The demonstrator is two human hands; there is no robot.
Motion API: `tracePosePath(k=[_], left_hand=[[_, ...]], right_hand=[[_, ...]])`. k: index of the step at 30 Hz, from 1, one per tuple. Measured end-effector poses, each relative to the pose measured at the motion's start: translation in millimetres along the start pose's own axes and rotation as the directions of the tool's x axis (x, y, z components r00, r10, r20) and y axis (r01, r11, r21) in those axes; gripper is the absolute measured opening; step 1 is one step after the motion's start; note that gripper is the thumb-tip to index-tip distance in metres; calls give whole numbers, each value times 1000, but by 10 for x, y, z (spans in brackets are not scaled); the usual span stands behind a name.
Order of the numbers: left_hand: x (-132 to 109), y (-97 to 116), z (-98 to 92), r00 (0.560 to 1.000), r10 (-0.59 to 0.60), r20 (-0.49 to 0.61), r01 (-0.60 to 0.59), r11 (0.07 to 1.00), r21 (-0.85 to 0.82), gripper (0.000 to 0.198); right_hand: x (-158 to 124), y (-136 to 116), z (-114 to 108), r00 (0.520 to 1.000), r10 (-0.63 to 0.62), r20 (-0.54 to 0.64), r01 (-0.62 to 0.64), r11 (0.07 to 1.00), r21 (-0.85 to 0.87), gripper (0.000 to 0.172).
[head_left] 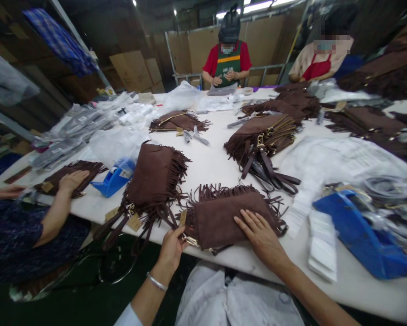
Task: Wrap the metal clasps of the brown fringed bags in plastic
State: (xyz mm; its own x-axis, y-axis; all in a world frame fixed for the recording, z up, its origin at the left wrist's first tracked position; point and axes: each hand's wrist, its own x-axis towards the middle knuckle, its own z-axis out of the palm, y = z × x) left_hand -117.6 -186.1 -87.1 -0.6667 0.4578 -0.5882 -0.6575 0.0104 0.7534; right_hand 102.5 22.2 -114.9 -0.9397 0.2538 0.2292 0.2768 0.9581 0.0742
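A brown fringed clutch bag (220, 217) lies flat at the table's near edge, its fringe pointing away from me. My right hand (259, 233) rests on its face, fingers stretched out. At the bag's left corner, my left hand (172, 246) pinches the wrist strap by its gold clasp (191, 241); a small tan tag (183, 217) sticks up just above those fingers. To the left, a pile of similar fringed bags (154, 172) has straps and tan tags hanging over the edge. Farther back, more bags (261, 136) lie stacked with gold zippers showing.
A blue tape dispenser (113, 179) stands left, near a co-worker's hand (73, 180) on another bag. At right are a blue bin (360, 235) with wrapped parts and a stack of white slips (322, 244). Two people work across the white table (210, 156). Plastic bags (181, 96) lie at the back.
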Motion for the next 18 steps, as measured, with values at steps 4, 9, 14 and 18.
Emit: tracePosePath(k=[4,9,14,18], left_hand=[[-157,94,-227,999,37,17,-32,970,-240,12],[-442,-38,-735,970,-117,-211,91,987,-131,11],[-796,-292,-1019,882,77,-466,5,985,172,20],[-937,-283,-681,785,578,-223,-262,637,725,31]], right_hand=[[41,1,-8,999,39,10,-39,999,3,69],[43,-85,-236,999,19,31,-21,998,57,72],[-54,-507,-525,999,-35,37,25,972,235,46],[-71,-956,-406,998,6,62,-24,954,300,26]])
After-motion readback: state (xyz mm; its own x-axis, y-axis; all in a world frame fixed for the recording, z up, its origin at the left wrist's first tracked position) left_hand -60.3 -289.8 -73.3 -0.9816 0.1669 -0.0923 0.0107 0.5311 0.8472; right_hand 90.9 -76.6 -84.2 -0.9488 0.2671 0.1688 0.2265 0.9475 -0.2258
